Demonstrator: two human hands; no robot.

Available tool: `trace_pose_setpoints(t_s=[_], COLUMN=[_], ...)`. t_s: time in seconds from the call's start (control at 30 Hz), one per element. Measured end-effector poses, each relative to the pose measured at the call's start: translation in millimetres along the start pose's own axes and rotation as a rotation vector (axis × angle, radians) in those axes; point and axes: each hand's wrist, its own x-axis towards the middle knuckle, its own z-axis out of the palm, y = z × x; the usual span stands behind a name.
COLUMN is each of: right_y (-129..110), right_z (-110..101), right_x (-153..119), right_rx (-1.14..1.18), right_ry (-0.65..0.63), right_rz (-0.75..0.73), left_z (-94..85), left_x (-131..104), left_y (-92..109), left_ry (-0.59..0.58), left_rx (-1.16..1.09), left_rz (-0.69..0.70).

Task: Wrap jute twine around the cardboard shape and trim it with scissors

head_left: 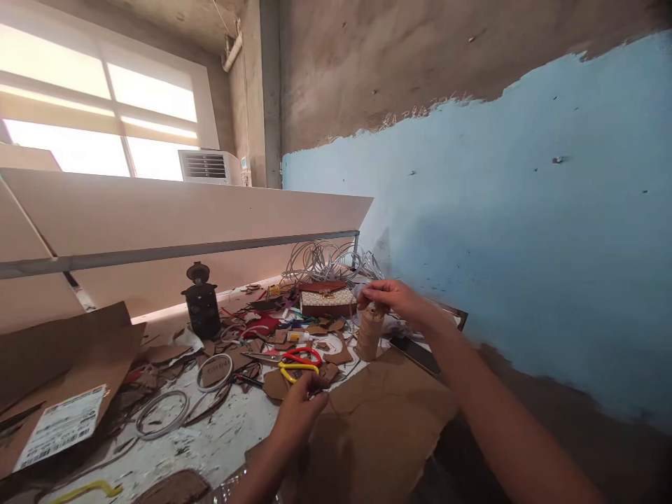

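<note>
Right of the frame's centre, the bent right hand point(396, 299) is at the top of an upright, tan cylindrical spool point(369, 337); the curled left hand point(301, 402) is near red-and-yellow-handled metal scissors point(288, 365). I cannot tell either's grip. A sideways knock could topple the spool.

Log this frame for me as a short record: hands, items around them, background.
left hand: fingers curled, close to the yellow handle of the scissors; contact unclear
right hand: fingers bunched at the top of the tan cylinder; grip unclear
cylinder pose: upright
near right forearm: dark phone-like slab
below hands in view: cardboard sheet
beyond: patterned bag, coiled pale tubing
left side: black container, lid raised
background: partly blue wall
</note>
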Motion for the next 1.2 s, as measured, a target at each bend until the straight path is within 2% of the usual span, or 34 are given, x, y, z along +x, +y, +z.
trace_pose_setpoints(t_s=[0.17, 0.27, 0.37, 0.47, 0.57, 0.67, 0.77, 0.87, 1.0, 1.1, 1.2], right_y=[0.6, 4.7, 9.5, 14.6, 18.4, 16.5, 3.8, -19.4, -52.0, -69.9, -83.2], right_z=[10.7, 3.5, -11.7, -28.6, -41.9, -49.8, -51.1, -44.2, -22.3, -0.1, 23.0], right_x=[45.2, 69.1, 79.5, 72.1, 51.3, 25.9, 2.7, -14.6, -26.0, -27.4, -25.9], right_rx=[0.264, 0.311, 0.309, 0.240, 0.125, -0.003, -0.196, -0.283, -0.208, -0.124, -0.081], right_ry=[0.127, 0.250, 0.416, 0.556, 0.635, 0.665, 0.641, 0.564, 0.419, 0.309, 0.158], right_rz=[-0.066, -0.093, -0.110, -0.132, -0.153, -0.164, -0.204, -0.245, -0.324, -0.392, -0.389], left_z=[-2.6, -5.5, -8.4, -9.8, -10.2, -11.0, -12.8, -14.3, -9.5, 1.0, 11.7], left_x=[-6.3, -6.2, -3.8, 0.2, 4.1, 6.3, 5.2, 1.8, -1.1, -3.4, -7.8], left_y=[7.9, 6.3, 0.2, -10.0, -20.7, -26.8, -23.6, -7.4, 33.5, 73.1, 112.0], left_ry=[0.009, 0.016, 0.026, 0.044, 0.066, 0.077, 0.067, 0.100, 0.106, 0.041, -0.074], left_rx=[0.002, 0.026, 0.056, 0.048, 0.020, 0.005, 0.003, 0.052, 0.167, 0.136, 0.024], left_rz=[-0.035, -0.035, -0.009, 0.031, 0.041, 0.026, 0.034, 0.078, 0.175, 0.150, 0.190])
